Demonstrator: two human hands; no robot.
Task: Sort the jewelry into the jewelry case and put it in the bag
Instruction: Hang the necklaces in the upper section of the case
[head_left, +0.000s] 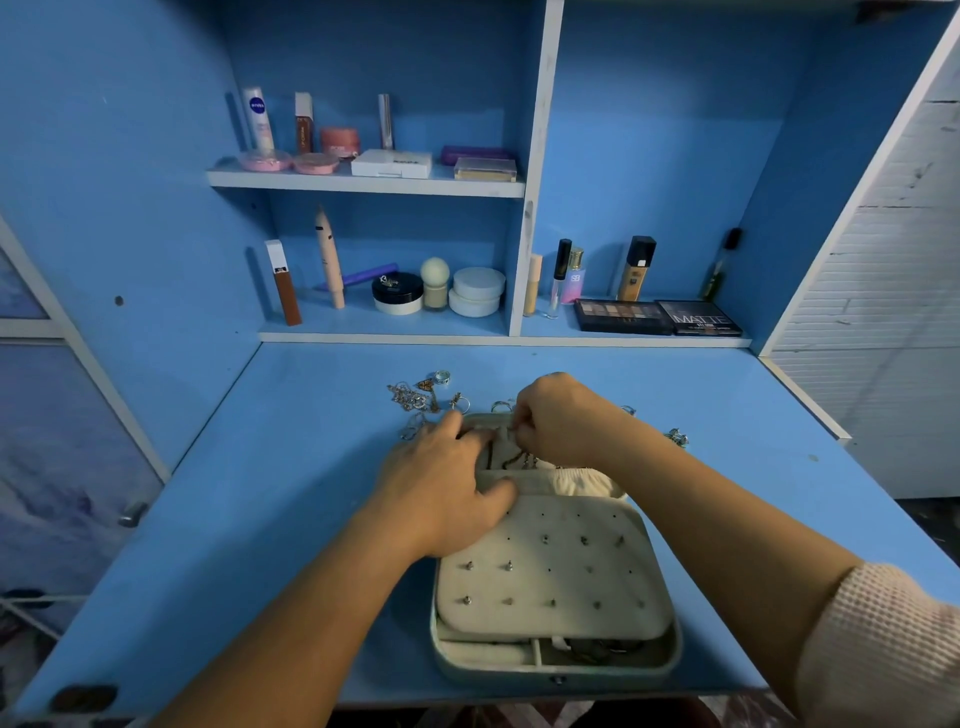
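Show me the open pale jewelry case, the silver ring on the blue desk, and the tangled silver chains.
Open pale jewelry case (519, 671): head view, front rim.
Silver ring (442, 376): head view, its band.
Tangled silver chains (410, 399): head view, pile's middle.

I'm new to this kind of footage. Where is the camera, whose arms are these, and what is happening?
No machine here: a person wears one wide-angle camera on the head, looking down at their own bare hands. On the blue desk lies an open pale rounded jewelry case, its perforated panel holding small stud earrings. The left hand rests on the case's far half; the right hand pinches what looks like a thin metal chain there. Loose silver rings and chains lie behind it. Cosmetics stand on the blue shelves.
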